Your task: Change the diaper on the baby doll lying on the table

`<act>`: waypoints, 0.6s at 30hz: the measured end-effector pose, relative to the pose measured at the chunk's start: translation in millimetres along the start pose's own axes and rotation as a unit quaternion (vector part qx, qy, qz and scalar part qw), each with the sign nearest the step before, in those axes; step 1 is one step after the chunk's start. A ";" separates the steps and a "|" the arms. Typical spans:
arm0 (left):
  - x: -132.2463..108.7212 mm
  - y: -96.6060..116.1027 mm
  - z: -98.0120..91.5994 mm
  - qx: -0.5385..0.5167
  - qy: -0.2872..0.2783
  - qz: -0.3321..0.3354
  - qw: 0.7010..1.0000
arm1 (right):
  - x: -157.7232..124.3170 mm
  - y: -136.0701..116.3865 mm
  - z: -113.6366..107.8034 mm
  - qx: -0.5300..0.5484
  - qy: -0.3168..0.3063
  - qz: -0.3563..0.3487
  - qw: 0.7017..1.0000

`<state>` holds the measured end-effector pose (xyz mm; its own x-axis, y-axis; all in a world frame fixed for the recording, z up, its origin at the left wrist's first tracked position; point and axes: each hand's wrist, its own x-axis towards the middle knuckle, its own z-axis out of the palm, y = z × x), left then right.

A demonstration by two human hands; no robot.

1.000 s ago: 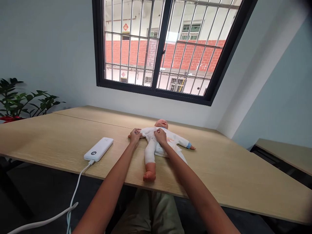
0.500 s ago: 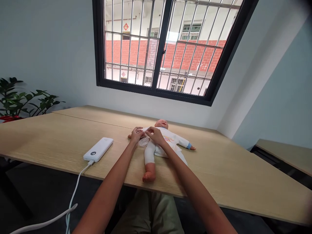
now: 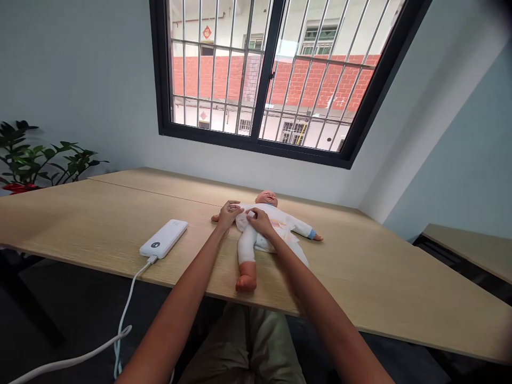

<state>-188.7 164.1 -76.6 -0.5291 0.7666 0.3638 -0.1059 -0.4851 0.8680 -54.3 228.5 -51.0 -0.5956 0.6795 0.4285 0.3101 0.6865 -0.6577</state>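
A baby doll (image 3: 267,198) lies on its back, head toward the window, in a white shirt (image 3: 286,217) with blue cuffs. A white diaper (image 3: 263,244) is around its hips, and a thin side flap (image 3: 241,221) of it shows between my hands. My left hand (image 3: 231,213) is at the doll's side, fingers bent and closed on the diaper's edge; its fingertips are partly hidden. My right hand (image 3: 260,220) pinches a small white diaper tab (image 3: 251,214) over the doll's belly. One bandage-white leg (image 3: 246,250) with a bare foot points toward me.
A white power bank (image 3: 164,239) lies on the wooden table (image 3: 360,272) to the left, its white cable (image 3: 130,293) hanging over the front edge. A potted plant (image 3: 44,160) stands at the far left. Behind the table is a barred window (image 3: 256,141).
My hands have moved apart slightly, the right one now with the white tab in its fingertips. The side flap has been raised toward the belly. The view has tilted down a little.
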 end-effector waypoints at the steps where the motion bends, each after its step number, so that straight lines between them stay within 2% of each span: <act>1: 0.5 -2.2 -1.1 0.008 -0.005 -0.006 1.000 | 0.7 1.0 -1.3 0.025 0.002 0.010 1.000; 7: -0.3 -22.1 -1.4 0.077 -0.075 -0.052 0.993 | 3.6 10.4 -3.6 0.159 0.028 0.069 0.984; 14: 2.2 -30.8 -10.1 0.154 -0.069 -0.050 0.984 | 5.0 18.8 0.8 0.231 0.113 0.116 0.959; 18: 1.0 -30.0 -10.3 0.173 -0.067 -0.040 0.982 | 4.1 17.8 1.1 0.279 0.123 0.142 0.942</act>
<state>-194.7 175.1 -105.8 -0.4124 0.8562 0.3113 0.1627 -0.2670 0.9499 -52.0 243.2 -61.7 -0.3362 0.9019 0.2711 -0.0470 0.2715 -0.9613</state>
